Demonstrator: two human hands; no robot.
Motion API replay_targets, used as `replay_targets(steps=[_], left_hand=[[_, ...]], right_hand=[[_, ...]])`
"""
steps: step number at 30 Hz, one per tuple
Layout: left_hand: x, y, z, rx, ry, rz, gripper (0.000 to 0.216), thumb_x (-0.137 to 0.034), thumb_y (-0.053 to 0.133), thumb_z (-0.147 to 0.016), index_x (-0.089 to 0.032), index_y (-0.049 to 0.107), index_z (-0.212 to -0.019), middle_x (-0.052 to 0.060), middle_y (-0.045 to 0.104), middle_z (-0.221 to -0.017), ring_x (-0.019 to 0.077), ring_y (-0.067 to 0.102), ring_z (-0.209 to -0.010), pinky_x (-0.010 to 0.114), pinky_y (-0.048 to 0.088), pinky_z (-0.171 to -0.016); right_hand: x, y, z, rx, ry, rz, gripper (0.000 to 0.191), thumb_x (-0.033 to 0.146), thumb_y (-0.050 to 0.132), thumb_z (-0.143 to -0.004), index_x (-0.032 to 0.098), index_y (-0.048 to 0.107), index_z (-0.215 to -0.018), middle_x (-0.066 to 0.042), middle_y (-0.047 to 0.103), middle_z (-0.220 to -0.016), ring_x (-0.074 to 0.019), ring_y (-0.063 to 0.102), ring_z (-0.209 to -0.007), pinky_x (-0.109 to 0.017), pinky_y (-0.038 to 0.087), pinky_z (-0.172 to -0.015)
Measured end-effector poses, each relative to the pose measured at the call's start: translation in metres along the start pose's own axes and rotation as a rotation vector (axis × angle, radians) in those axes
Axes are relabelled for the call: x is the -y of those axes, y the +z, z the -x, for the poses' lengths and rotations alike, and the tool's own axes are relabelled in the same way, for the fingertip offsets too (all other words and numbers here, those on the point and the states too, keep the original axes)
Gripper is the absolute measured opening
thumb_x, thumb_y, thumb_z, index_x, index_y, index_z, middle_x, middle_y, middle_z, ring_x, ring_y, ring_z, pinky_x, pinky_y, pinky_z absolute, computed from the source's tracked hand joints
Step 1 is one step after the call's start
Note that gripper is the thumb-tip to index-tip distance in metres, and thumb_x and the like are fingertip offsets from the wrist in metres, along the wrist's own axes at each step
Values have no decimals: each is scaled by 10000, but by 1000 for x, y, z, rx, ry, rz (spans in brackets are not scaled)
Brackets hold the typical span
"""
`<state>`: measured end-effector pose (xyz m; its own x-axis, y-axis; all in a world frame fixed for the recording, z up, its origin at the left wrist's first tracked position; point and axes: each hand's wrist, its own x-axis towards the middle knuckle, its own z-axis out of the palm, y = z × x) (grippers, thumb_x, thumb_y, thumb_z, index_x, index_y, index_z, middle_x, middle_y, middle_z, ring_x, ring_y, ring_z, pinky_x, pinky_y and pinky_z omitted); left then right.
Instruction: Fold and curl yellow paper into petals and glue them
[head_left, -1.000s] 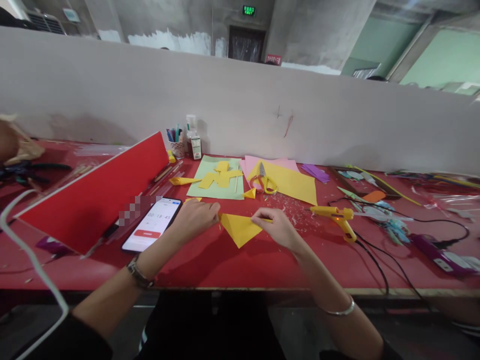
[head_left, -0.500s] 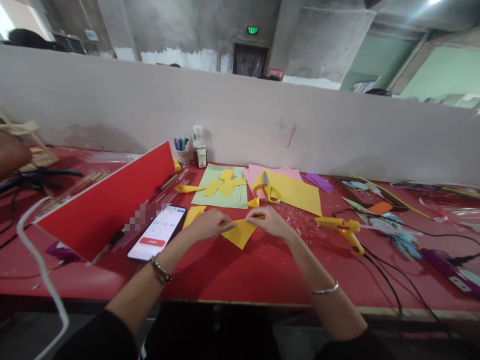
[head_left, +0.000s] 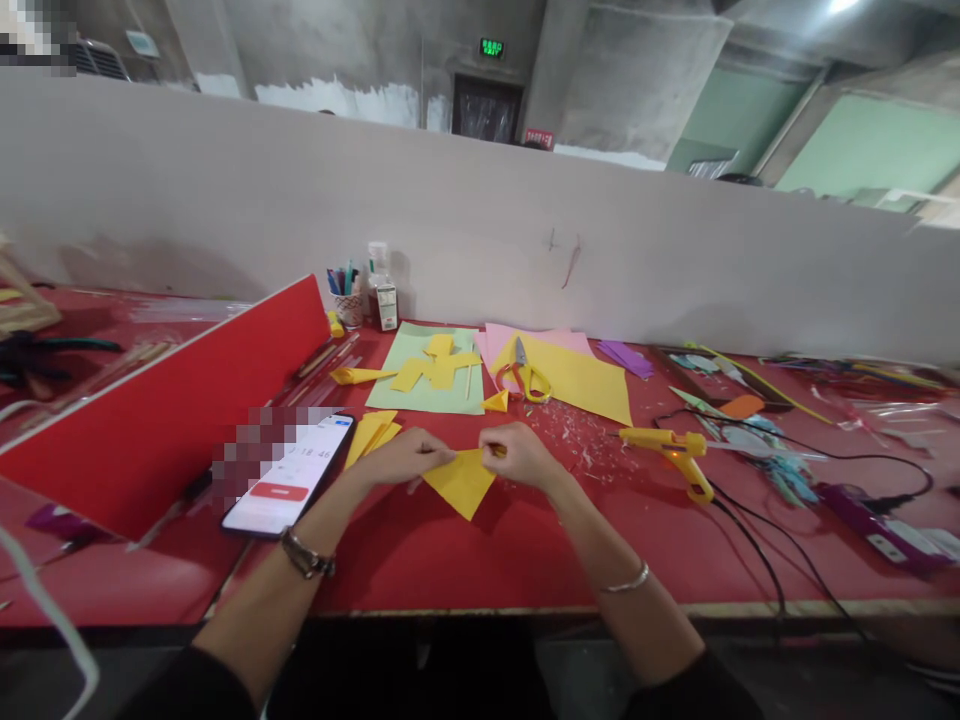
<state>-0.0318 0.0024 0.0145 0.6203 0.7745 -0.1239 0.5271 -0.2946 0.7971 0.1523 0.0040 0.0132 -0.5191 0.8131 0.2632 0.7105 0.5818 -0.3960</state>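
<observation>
A folded yellow paper piece (head_left: 459, 482) lies on the red table (head_left: 465, 560) in front of me, its point toward me. My left hand (head_left: 405, 458) pinches its left upper edge. My right hand (head_left: 516, 454) pinches its right upper corner, fingers closed. The two hands sit close together over the paper's top edge. A phone (head_left: 291, 476) showing a timer lies just left of my left hand, with more folded yellow pieces (head_left: 370, 434) beside it.
Behind are a green sheet (head_left: 427, 378) with yellow cutouts, scissors (head_left: 526, 372) on yellow and pink sheets, and a pen cup (head_left: 345, 296). A yellow glue gun (head_left: 669, 452) with cables lies right. A red board (head_left: 150, 420) leans at the left. A grey partition (head_left: 480, 230) backs the table.
Both hands have drawn closer together along the yellow paper's top edge, and the paper looks narrower. The view has shifted slightly.
</observation>
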Motion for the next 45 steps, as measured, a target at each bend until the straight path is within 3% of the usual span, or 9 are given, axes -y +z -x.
replay_targets(steps=[7,11,17,21,25,28,34,39,45], left_hand=[[9,-12,4,-126,28,106,365,-444,414,-693,-179,335,-456,-61,265,-432,67,271,-402,213,212,-401],[9,-9,4,-258,-53,256,346,-474,355,-727,-176,425,-568,-56,359,-440,75,357,-386,197,279,-376],[3,3,-3,-285,44,289,342,-340,287,-804,-147,446,-1038,-33,501,-528,85,451,-401,205,389,-428],[3,11,-5,-344,75,200,428,-327,283,-812,-125,351,-1183,90,607,-917,141,581,-771,253,460,-641],[6,23,-8,-342,150,35,669,-404,495,-703,-128,241,-1257,147,429,-1238,215,433,-1103,331,385,-864],[7,29,-10,-386,86,-122,842,-383,573,-639,-113,126,-1299,187,424,-1231,270,469,-1061,381,406,-816],[8,24,-9,-503,67,-176,557,-374,369,-783,-124,259,-1268,108,609,-948,229,584,-849,342,444,-700],[3,16,-4,-597,-60,121,417,-376,266,-828,-127,532,-1032,115,638,-927,234,557,-940,331,455,-717],[17,14,-8,-654,-235,468,423,-453,372,-768,-132,557,-971,113,608,-1018,213,571,-904,318,454,-720]], right_hand=[[-21,-15,4,-109,206,69,132,159,406,-590,178,347,-473,41,357,-459,-76,303,-449,-210,197,-453],[-23,-11,0,-224,235,-380,110,247,374,-673,188,403,-584,39,386,-493,-85,365,-461,-209,281,-464],[-8,4,-2,20,181,-921,263,373,466,-693,169,446,-859,38,472,-624,-75,434,-519,-217,372,-519],[-5,9,-2,48,220,-924,286,395,514,-675,158,468,-828,52,462,-582,-69,419,-511,-214,365,-526],[-2,16,-5,20,284,-879,284,425,537,-642,154,486,-712,50,460,-565,-69,405,-506,-205,341,-489],[0,19,-6,-5,337,-841,255,394,558,-613,156,464,-625,57,447,-524,-62,379,-471,-199,318,-456],[-1,15,-3,18,347,-785,234,376,511,-640,170,420,-581,67,396,-451,-57,351,-407,-200,273,-413],[-4,15,-3,-58,375,-774,210,362,499,-650,170,423,-610,65,403,-473,-59,369,-419,-203,299,-423],[-8,16,-1,-179,266,-739,302,291,495,-677,166,425,-943,3,500,-757,-61,443,-500,-222,411,-511]])
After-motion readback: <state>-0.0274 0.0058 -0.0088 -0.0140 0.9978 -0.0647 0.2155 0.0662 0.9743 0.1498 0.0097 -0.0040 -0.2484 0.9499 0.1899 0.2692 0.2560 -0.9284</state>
